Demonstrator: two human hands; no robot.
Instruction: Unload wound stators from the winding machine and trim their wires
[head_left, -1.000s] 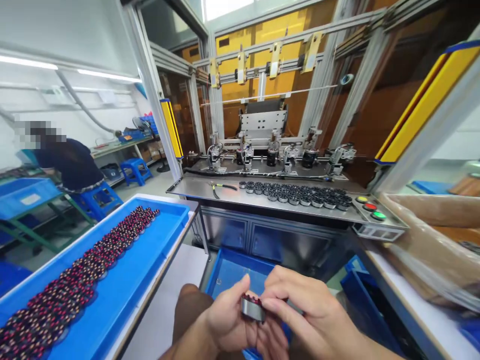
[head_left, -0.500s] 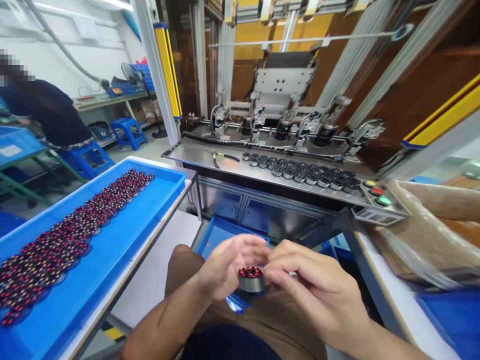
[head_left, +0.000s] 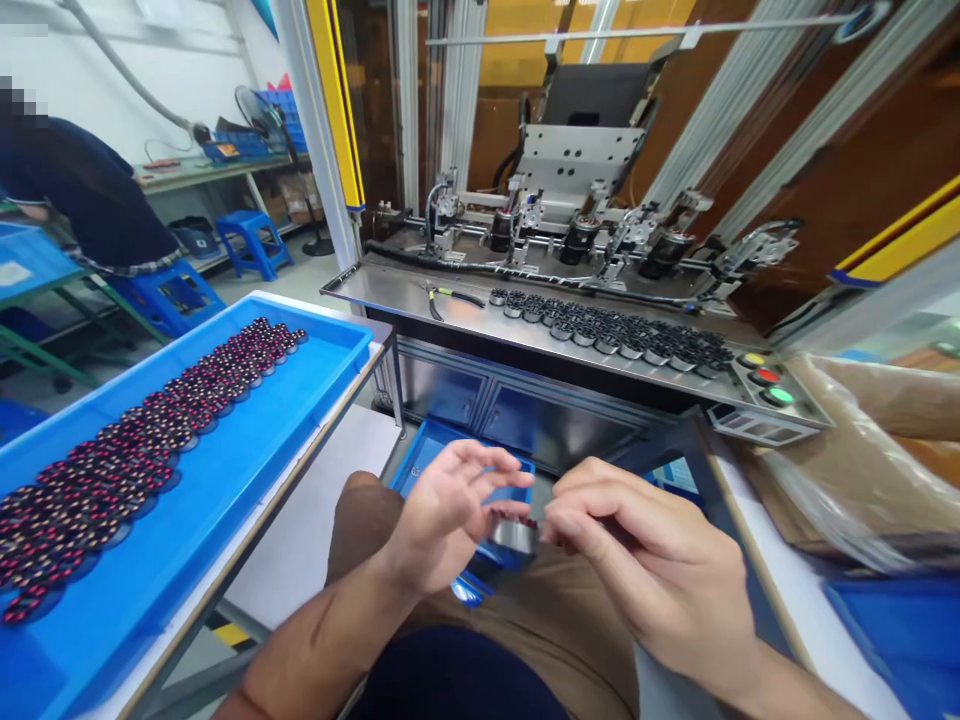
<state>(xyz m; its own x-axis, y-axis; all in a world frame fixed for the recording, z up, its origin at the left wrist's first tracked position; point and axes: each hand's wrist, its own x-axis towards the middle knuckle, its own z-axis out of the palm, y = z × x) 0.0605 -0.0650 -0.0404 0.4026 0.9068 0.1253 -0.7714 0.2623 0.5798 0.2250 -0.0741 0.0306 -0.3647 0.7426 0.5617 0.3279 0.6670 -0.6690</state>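
A round motor stator (head_left: 514,534), with a steel rim and red-and-black top, is above my lap, slightly blurred. My left hand (head_left: 450,515) holds it at its left side between thumb and lower fingers, while the upper fingers stretch out over it. Just right of the stator is my right hand (head_left: 645,560), with thumb and index finger pinched near its rim. Whatever lies in that pinch is hidden, and I cannot tell whether the fingertips touch the stator.
On my left, a blue tray (head_left: 300,425) holds rows of red-and-black stators (head_left: 150,440). Ahead, a machine's steel ledge (head_left: 390,288) bears cutting pliers (head_left: 454,296), many dark cores (head_left: 607,330) and push buttons (head_left: 765,377). A lined carton (head_left: 885,440) stands right; a person (head_left: 82,200) sits far left.
The stator has shifted slightly right and up and its top now tilts away from me. My left fingers have spread and risen; my right hand has moved a little right.
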